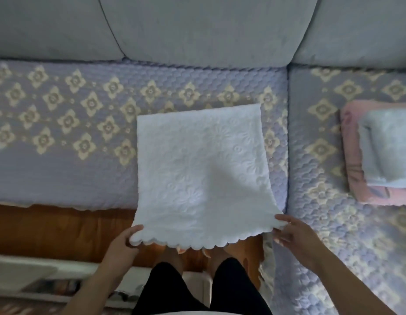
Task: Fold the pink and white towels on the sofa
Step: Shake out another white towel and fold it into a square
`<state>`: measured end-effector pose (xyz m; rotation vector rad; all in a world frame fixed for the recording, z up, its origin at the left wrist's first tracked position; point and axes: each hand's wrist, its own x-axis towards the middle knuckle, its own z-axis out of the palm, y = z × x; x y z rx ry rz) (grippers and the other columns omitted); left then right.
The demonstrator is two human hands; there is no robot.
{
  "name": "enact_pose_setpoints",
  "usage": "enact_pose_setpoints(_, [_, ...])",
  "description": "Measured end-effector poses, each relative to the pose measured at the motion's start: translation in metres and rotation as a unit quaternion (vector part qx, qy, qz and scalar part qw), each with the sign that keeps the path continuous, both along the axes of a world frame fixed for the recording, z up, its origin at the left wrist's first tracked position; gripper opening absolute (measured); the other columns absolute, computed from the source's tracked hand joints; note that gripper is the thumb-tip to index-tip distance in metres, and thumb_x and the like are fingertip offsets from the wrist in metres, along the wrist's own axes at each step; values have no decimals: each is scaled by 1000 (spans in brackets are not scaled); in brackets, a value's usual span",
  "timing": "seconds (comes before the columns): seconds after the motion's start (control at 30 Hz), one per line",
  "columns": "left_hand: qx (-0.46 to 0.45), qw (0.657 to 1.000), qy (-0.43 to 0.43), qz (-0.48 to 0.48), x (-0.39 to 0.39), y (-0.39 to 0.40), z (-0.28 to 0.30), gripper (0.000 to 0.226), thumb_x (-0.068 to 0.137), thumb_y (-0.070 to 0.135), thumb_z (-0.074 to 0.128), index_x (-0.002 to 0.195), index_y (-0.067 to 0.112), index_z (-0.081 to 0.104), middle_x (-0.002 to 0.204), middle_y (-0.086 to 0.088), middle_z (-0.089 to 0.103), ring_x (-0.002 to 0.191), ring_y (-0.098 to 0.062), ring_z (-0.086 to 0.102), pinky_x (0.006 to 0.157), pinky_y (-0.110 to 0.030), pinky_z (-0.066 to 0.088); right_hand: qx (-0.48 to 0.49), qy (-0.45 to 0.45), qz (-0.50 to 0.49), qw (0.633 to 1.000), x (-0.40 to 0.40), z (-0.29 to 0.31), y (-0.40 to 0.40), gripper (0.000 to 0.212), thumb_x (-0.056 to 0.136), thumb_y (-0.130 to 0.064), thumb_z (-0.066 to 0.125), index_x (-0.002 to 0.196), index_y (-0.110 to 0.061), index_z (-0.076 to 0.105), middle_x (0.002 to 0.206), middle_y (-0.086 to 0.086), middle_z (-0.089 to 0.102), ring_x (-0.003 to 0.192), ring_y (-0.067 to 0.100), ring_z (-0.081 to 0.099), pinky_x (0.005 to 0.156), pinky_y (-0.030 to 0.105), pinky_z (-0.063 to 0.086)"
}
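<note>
A white towel (202,164) with an embossed flower pattern and a scalloped near edge lies spread on the middle sofa seat, its near edge lifted off the seat front. My left hand (123,241) pinches the near left corner. My right hand (290,233) pinches the near right corner. On the right seat lies a folded pink towel (353,176) with a folded white towel (386,148) stacked on top of it.
The sofa seat (68,137) wears a quilted lilac cover with cream flowers, and grey back cushions (197,30) stand behind. A brown wooden front panel (50,228) shows below the seat. My legs in black shorts (197,289) stand at the seat's edge.
</note>
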<state>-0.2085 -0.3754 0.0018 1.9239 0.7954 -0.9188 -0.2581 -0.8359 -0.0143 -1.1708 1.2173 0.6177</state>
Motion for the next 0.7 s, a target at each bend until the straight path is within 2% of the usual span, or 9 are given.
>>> enact_pose_setpoints(0.07, [50, 998, -39, -20, 14, 1, 10, 39, 90, -5, 62, 109, 28, 71, 85, 9, 72, 61, -1, 59, 55, -19, 45, -5, -24, 85, 996, 12, 20, -14, 41, 84, 16, 66, 113, -11, 68, 99, 12, 76, 85, 28, 73, 69, 29, 60])
enact_pose_setpoints(0.13, [89, 993, -75, -33, 42, 4, 23, 33, 92, -3, 59, 100, 26, 72, 64, 1, 70, 41, -9, 48, 42, -17, 36, -73, -44, 181, 980, 41, 39, -23, 39, 80, 17, 69, 103, -14, 73, 95, 12, 76, 82, 25, 74, 66, 26, 58])
enact_pose_setpoints(0.27, [92, 975, -185, -87, 130, 1, 40, 16, 97, 20, 64, 83, 21, 70, 73, 4, 70, 66, -12, 62, 59, -27, 46, -226, -131, 264, 928, 136, 53, -36, 11, 91, -15, 71, 84, -22, 72, 67, -6, 68, 66, 16, 60, 58, 28, 44])
enact_pose_setpoints(0.37, [-19, 981, -193, 24, 215, -1, 18, 16, 97, 17, 64, 82, 14, 71, 78, 3, 74, 77, -15, 68, 65, -23, 50, -275, -187, 239, 912, 220, 22, -43, 14, 94, -29, 70, 95, -15, 73, 78, 2, 68, 71, 20, 61, 62, 32, 49])
enact_pose_setpoints(0.43, [-100, 976, -150, 126, 272, -5, -19, 8, 92, 21, 65, 89, 15, 70, 80, 1, 74, 82, -23, 67, 67, -32, 48, -265, -197, 184, 926, 273, -17, -41, 18, 95, -25, 69, 107, -12, 71, 94, 8, 71, 85, 26, 66, 76, 40, 54])
enact_pose_setpoints(0.5, [-141, 972, -104, 159, 318, -11, -63, 23, 82, 36, 67, 90, 15, 68, 79, -4, 69, 74, -26, 64, 63, -33, 43, -262, -201, 156, 931, 313, -60, -36, 13, 96, -20, 66, 105, -12, 70, 87, 4, 70, 77, 21, 65, 68, 34, 52])
enact_pose_setpoints(0.6, [-198, 968, -47, 147, 349, -16, -125, 60, 84, 63, 64, 116, 13, 72, 110, -7, 74, 99, -25, 72, 91, -42, 52, -303, -174, 167, 922, 346, -122, -27, 11, 97, -24, 61, 88, -22, 67, 79, -3, 66, 67, 15, 60, 56, 24, 47])
enact_pose_setpoints(0.67, [-154, 976, -89, 123, 349, -17, -153, 53, 87, 55, 69, 120, 14, 71, 114, -9, 74, 102, -27, 71, 94, -43, 55, -347, -148, 165, 911, 351, -143, -25, 14, 95, -31, 58, 85, -24, 65, 78, -4, 64, 65, 15, 60, 52, 23, 45])
enact_pose_setpoints(0.7, [-96, 983, -130, 90, 347, -16, -160, 44, 90, 46, 71, 119, 13, 70, 108, -9, 75, 93, -22, 72, 83, -33, 59, -370, -138, 172, 903, 351, -148, -24, 15, 93, -34, 55, 88, -23, 64, 78, -3, 63, 66, 17, 59, 53, 24, 44])
